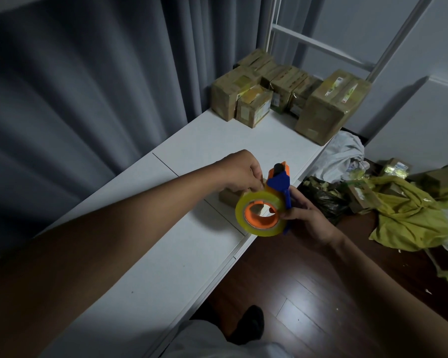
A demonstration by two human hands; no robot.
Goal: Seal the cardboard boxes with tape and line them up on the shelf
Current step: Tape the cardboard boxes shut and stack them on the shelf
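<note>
**Ana:** Head view had the right hand [304,215] wrapped round the blue handle of the tape dispenser [269,202], holding it up just above the front edge of the shelf [145,267].

**Ben:** And the left hand [239,174]?

**Ana:** Its fingertips pinched at the top of the roll, probably hunting for the loose tape end before sealing.

**Ben:** Which box?

**Ana:** A small cardboard box [228,196] sat on the shelf right behind the dispenser, mostly hidden by the left hand.

**Ben:** The sealed ones?

**Ana:** The taped boxes [282,94] stood grouped at the shelf's far end, well beyond the dispenser. Bare shelf lay between them, room to slide one along. More boxes [365,195] lay on the floor to the dispenser's right, among yellow bags [411,215].
</note>
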